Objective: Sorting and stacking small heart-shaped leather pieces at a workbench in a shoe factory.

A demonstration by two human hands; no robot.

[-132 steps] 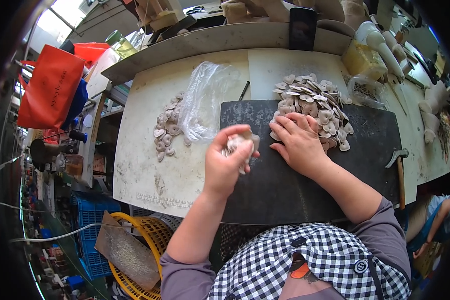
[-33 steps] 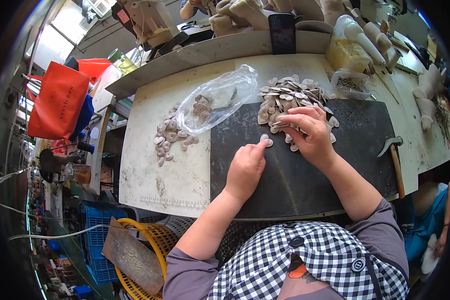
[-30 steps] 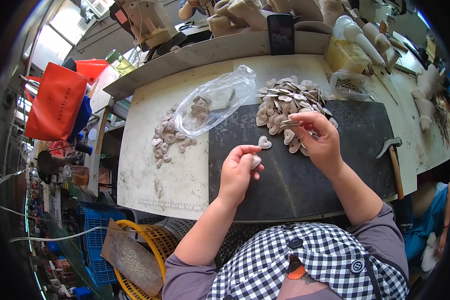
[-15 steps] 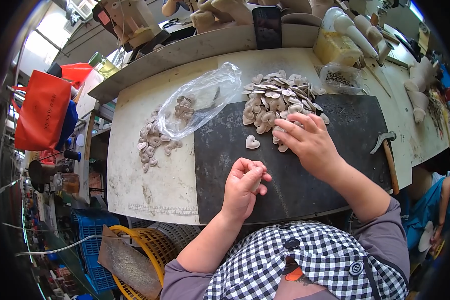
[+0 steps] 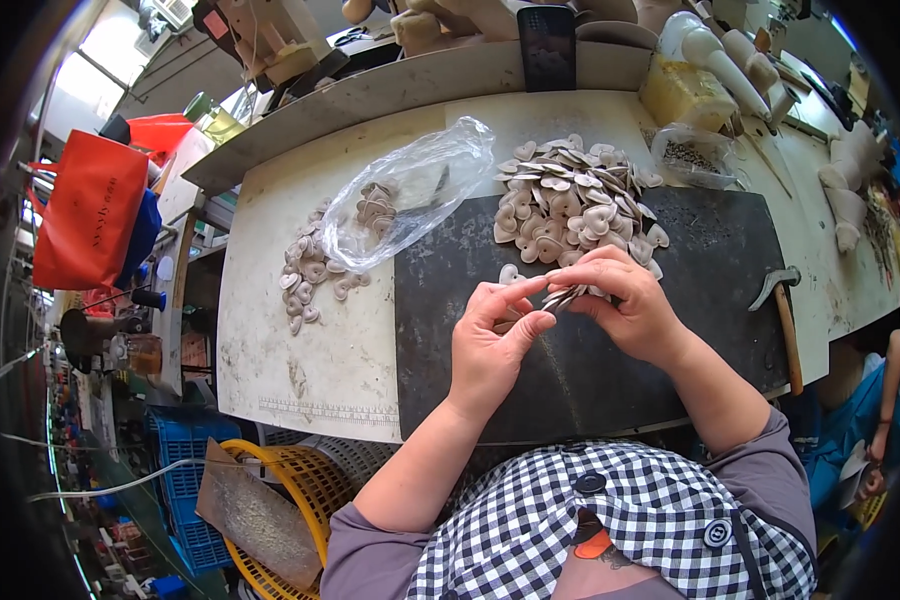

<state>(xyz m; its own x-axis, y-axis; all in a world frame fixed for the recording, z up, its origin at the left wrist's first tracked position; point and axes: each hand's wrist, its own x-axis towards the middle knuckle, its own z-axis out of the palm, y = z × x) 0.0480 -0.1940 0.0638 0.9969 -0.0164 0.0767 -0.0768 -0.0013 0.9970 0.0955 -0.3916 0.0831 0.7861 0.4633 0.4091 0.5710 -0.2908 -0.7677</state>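
Above the black mat (image 5: 470, 390), my two hands meet near the middle of the table. My right hand (image 5: 625, 300) pinches a small stack of beige heart-shaped pieces (image 5: 566, 296) seen edge-on. The thumb and fingers of my left hand (image 5: 495, 335) close around the left end of those pieces, and the fingers partly hide what is held. A single heart-shaped piece (image 5: 511, 274) lies just beyond my left fingers. Behind the hands rises a big heap of the same hearts (image 5: 570, 195), each with a raised rim.
On the left, more hearts (image 5: 305, 280) lie beside a clear plastic bag (image 5: 410, 195) with hearts inside. A hammer (image 5: 785, 320) rests at the mat's right edge. Small metal bits fill a clear container (image 5: 692, 158). A black phone (image 5: 547, 48) leans on the back ledge.
My right hand has come down from the heap toward my left hand, bringing several hearts. My left hand has risen slightly and now meets it. The view has shifted a little.
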